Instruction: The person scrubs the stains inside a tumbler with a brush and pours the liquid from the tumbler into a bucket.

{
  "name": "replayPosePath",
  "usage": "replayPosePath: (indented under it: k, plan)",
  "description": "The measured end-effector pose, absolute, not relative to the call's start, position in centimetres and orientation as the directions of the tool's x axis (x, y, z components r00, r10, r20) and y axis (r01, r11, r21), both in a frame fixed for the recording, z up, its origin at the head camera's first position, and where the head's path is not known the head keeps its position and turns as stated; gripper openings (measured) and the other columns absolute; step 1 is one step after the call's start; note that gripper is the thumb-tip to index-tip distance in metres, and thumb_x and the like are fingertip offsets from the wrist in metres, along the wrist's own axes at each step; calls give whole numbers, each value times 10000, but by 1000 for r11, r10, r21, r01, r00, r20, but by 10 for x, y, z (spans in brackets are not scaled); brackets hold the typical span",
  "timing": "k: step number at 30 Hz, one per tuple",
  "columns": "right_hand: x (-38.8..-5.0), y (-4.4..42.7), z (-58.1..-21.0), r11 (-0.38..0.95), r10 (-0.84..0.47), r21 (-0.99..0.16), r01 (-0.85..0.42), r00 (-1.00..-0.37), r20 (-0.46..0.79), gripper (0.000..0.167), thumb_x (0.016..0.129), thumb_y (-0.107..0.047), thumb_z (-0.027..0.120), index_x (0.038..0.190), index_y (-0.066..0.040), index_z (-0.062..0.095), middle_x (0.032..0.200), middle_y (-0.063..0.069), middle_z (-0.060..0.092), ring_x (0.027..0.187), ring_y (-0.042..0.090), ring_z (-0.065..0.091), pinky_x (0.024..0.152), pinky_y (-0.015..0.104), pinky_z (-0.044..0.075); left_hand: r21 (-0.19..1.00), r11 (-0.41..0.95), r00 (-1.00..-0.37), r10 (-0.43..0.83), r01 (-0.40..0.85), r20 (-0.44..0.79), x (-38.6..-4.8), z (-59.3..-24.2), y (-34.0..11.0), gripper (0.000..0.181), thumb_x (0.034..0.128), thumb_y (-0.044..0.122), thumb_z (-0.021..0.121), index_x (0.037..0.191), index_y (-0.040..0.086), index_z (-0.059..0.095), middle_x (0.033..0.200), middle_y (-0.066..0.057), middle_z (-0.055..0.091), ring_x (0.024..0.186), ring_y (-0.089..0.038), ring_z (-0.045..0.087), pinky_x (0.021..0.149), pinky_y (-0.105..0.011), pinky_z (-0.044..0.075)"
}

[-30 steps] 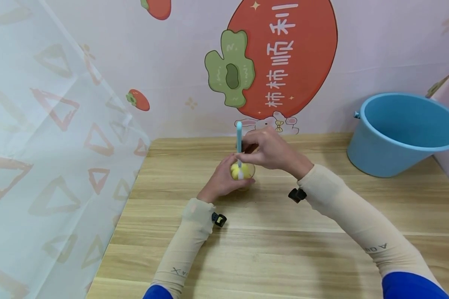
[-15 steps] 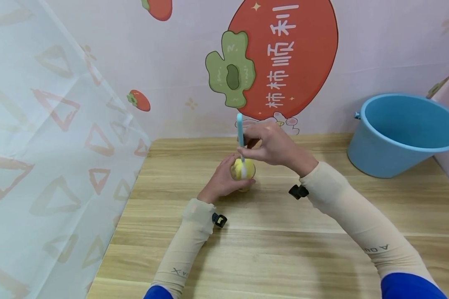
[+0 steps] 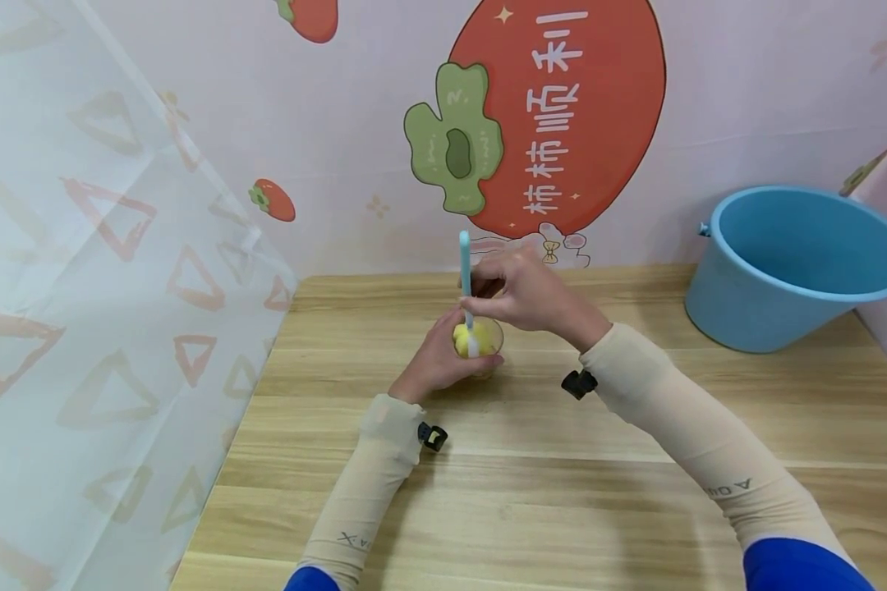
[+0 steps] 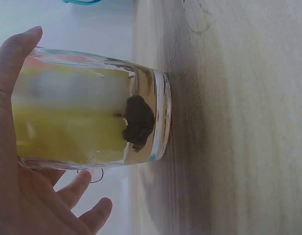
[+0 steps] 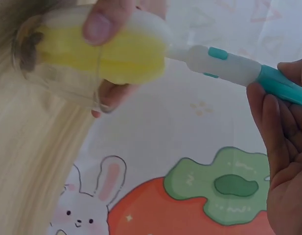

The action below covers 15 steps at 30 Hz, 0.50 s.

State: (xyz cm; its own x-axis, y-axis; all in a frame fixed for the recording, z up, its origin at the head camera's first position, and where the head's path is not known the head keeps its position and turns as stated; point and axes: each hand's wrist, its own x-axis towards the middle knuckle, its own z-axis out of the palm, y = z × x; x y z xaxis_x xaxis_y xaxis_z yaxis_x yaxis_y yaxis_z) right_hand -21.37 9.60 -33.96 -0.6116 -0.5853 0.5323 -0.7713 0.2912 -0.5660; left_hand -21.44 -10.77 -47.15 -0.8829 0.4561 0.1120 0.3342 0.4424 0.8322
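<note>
Free gap between right hand and blue bucket, printed wall a barrier close behind.

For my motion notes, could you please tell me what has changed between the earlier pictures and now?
The right hand raised the sponge brush, then lowered it again, slightly further left. Nothing was newly grasped or released: the left hand still grips the glass, and the blue bucket stands where it was.

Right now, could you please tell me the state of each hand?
Left hand: closed around the glass, holding it.
Right hand: closed, its fingers holding the brush by the handle.
</note>
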Motion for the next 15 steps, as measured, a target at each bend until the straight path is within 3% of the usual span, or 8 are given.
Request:
replayPosePath:
  k: [5, 10, 15]
  plan:
    - [-211, 93, -349, 283, -587, -484, -828, -549, 595, 74, 896, -103, 844, 906, -57, 786, 871, 19, 794, 773, 103, 781, 717, 251, 630, 838, 429, -880, 458, 339, 121, -215, -473, -110, 751, 818, 496, 896, 1452, 415, 502, 1247, 51, 605, 1066, -163, 600, 881, -359, 551]
    - [-210, 94, -349, 325, -620, -346, -880, -475, 624, 114, 884, -97, 846, 877, -36, 749, 832, 48, 773, 746, 131, 772, 694, 260, 626, 821, 445, -878, 460, 359, 135, -215, -474, -110, 722, 835, 497, 883, 1451, 445, 509, 1402, 106, 557, 1205, -193, 540, 943, -406, 540]
    - [-210, 98, -340, 355, -602, -378, -855, -518, 607, 136, 858, -79, 853, 811, -31, 735, 763, 51, 749, 674, 135, 739, 642, 284, 616, 818, 451, -875, 467, 357, 125, -214, -472, -109, 766, 838, 526, 872, 1484, 536, 459, 1457, 162, 524, 1266, -194, 505, 1003, -487, 493]
